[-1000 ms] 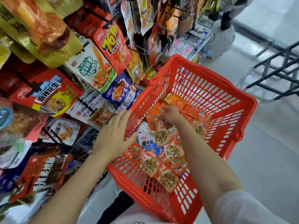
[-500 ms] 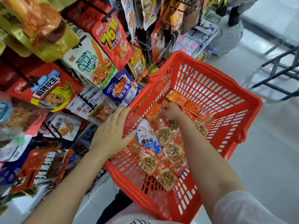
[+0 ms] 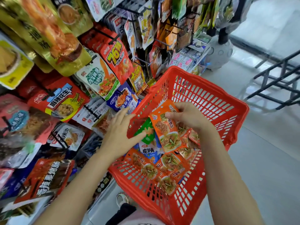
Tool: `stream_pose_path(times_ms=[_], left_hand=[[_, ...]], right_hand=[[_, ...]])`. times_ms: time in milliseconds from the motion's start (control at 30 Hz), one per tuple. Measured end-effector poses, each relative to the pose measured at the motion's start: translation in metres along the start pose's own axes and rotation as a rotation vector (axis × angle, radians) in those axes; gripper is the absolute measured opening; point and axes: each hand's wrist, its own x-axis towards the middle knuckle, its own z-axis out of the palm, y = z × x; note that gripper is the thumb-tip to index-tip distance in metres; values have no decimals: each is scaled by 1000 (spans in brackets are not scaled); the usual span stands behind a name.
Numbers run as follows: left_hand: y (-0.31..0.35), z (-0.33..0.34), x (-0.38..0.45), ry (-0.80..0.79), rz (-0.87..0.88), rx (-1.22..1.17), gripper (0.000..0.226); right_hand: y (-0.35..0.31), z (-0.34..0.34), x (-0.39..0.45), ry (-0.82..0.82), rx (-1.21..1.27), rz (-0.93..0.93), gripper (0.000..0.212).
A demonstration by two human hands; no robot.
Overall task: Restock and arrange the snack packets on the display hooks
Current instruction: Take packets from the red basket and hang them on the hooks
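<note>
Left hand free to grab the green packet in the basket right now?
Probably yes. The left hand is open at the red basket's near wall, fingertips already by the green packet. The orange packet pinched by the right hand overlaps its right edge only.

Red basket (image 3: 209, 96), orange snack packets (image 3: 168, 166), blue packet (image 3: 148, 150), green packet (image 3: 146, 132) inside

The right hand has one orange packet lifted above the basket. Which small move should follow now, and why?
Probably carry the orange packet left toward the hooks. The right hand already pinches it by its top, clear of the other packets in the red basket, and the left hand rests open on the rim beside the display.
</note>
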Motion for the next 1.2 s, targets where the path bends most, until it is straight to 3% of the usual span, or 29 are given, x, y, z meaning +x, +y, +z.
stream_pose_path(times_ms=[67, 133, 200, 300, 500, 600, 667, 733, 800, 867, 933, 1033, 1067, 1167, 1200], left_hand=[[24, -9, -2, -13, 31, -106, 92], [47, -18, -4, -104, -9, -281, 75], [61, -20, -5, -245, -117, -521, 42], [65, -10, -11, -403, -164, -740, 46], [54, 17, -23, -250, -289, -742, 27], [51, 22, -28, -96, -423, -949, 26], [53, 21, -29, -27, -467, -1072, 29], [55, 19, -29, -34, -431, -1098, 28], [56, 18, -30, -75, -370, -1085, 48], [56, 20, -29, -102, -355, -1112, 68], [62, 16, -30, -96, -373, -1230, 59], [75, -1, -33, -153, -468, -1584, 20], [77, -7, -34, -172, -469, -1678, 19], [76, -26, -36, -183, -418, -1754, 29], [76, -33, -38, -192, -398, -1742, 33]], right_hand=[[-7, -5, -15, -51, 105, -35, 3], [-10, -5, -27, -89, 201, -96, 13], [-8, 0, -35, -41, 294, -127, 12], [-4, 15, -45, 88, 305, -143, 10], [7, 50, -59, 286, 434, -56, 16], [4, 61, -71, 329, 405, 55, 57], [10, 66, -75, 264, 336, 134, 84], [11, 71, -81, 210, 350, 128, 96], [8, 76, -86, 181, 345, 94, 92], [8, 79, -87, 159, 310, 21, 62], [0, 86, -89, 116, 266, -21, 31], [-13, 95, -90, 108, 164, -88, 30], [-14, 96, -87, 124, 125, -126, 35], [-30, 93, -85, 65, 7, -162, 78], [-36, 90, -83, 37, -13, -181, 79]])
